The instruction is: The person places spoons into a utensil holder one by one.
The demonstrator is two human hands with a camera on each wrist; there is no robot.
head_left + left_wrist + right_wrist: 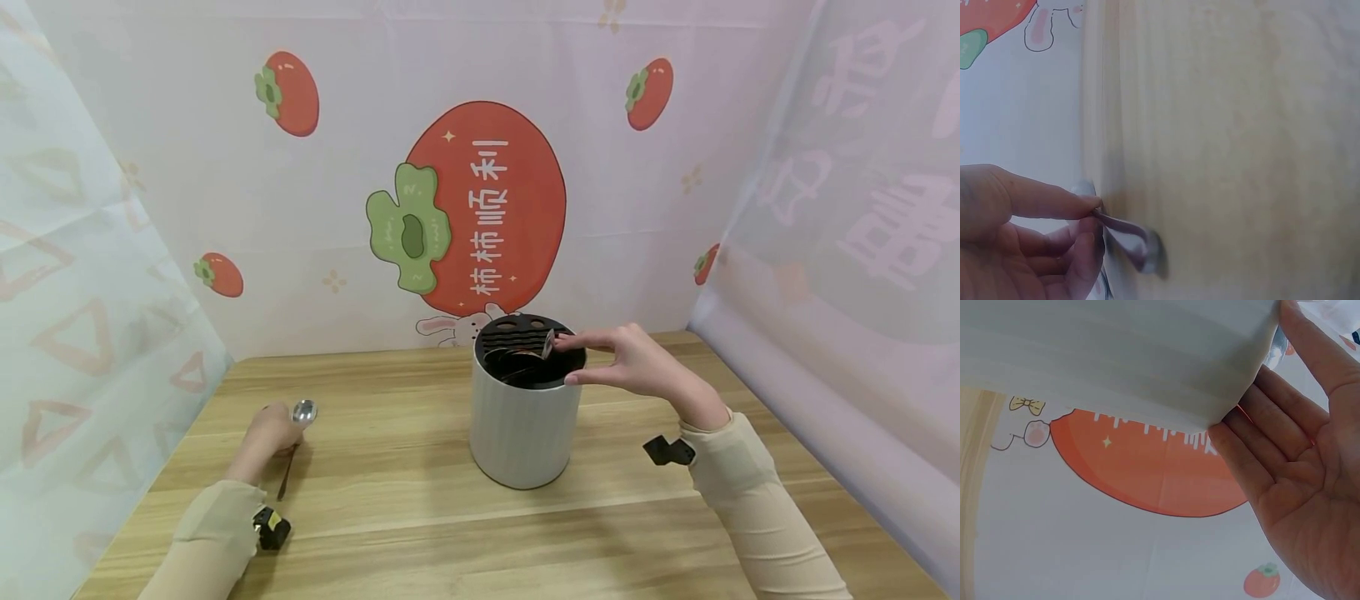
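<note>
At the left of the table, my left hand [272,429] pinches a metal spoon [304,412] between thumb and fingers. The spoon's bowl shows beyond the hand and a thin dark handle points toward the near edge. In the left wrist view the curved metal of the spoon [1135,247] sits at the fingertips, low over the wood. My right hand [637,360] touches the right rim of a white ribbed utensil holder [522,433], its fingers fairly straight and the thumb on the near rim. A shiny metal utensil end [549,344] stands in the holder's black slotted top [517,329], beside my right fingertips.
The holder stands upright on a wooden table [405,517], toward the back. Behind it hangs a white backdrop [360,100] printed with persimmons, and printed sheets [817,275] enclose both sides. Each wrist carries a small black device [670,451].
</note>
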